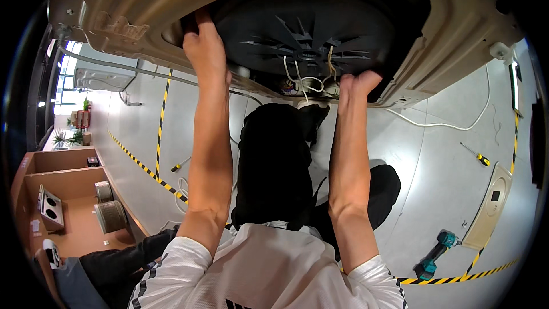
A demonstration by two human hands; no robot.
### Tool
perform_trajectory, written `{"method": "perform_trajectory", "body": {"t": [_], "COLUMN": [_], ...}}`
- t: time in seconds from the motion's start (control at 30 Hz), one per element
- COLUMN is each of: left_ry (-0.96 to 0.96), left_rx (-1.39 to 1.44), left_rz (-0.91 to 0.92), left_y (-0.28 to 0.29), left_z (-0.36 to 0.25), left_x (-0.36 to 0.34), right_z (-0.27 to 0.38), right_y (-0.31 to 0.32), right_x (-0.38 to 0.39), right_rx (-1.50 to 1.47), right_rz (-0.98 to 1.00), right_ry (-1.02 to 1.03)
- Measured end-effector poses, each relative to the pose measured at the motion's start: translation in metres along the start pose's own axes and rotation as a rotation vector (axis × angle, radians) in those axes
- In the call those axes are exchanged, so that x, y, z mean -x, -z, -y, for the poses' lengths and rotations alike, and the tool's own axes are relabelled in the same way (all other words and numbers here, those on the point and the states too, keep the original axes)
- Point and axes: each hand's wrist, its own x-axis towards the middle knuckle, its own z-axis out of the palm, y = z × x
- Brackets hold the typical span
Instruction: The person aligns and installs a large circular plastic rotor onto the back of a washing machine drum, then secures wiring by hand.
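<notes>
A large black round plastic part (257, 34), with ribs radiating from a central hub, sits within the wide opening of a beige metal casing (148, 0). My left hand (205, 48) grips its left edge, the fingertips out of sight inside the opening. At the lower right edge my right hand (359, 83) is closed on the same part, its fingers mostly hidden. Loose white wires (309, 83) hang below the hub between my hands. My knee, in black trousers, is bent beneath the casing.
On the floor at right lie a yellow-black screwdriver (476, 154), a beige control panel (487, 209) and a teal cordless driver (434, 254). A white hose (452, 125) curves nearby. Another screwdriver (180, 164) lies left. A cardboard box (74, 194) and another person's leg (114, 263) are lower left.
</notes>
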Motion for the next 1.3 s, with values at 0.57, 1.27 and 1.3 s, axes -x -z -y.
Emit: {"method": "perform_trajectory", "body": {"t": [0.57,1.27,1.3], "left_ry": [-0.140,-0.129,-0.124], "left_rx": [0.061,0.026,0.040], "left_rz": [0.115,0.097,0.088], "left_y": [-0.001,-0.006,-0.007], "left_z": [0.000,-0.004,-0.005], "left_x": [0.009,0.011,0.012], "right_z": [0.008,0.005,0.004], "right_y": [-0.007,-0.008,-0.010], "right_x": [0.019,0.012,0.013], "right_rx": [0.100,0.087,0.087], "right_rz": [-0.115,-0.213,-0.214], "right_ry": [-0.020,0.054,0.056]}}
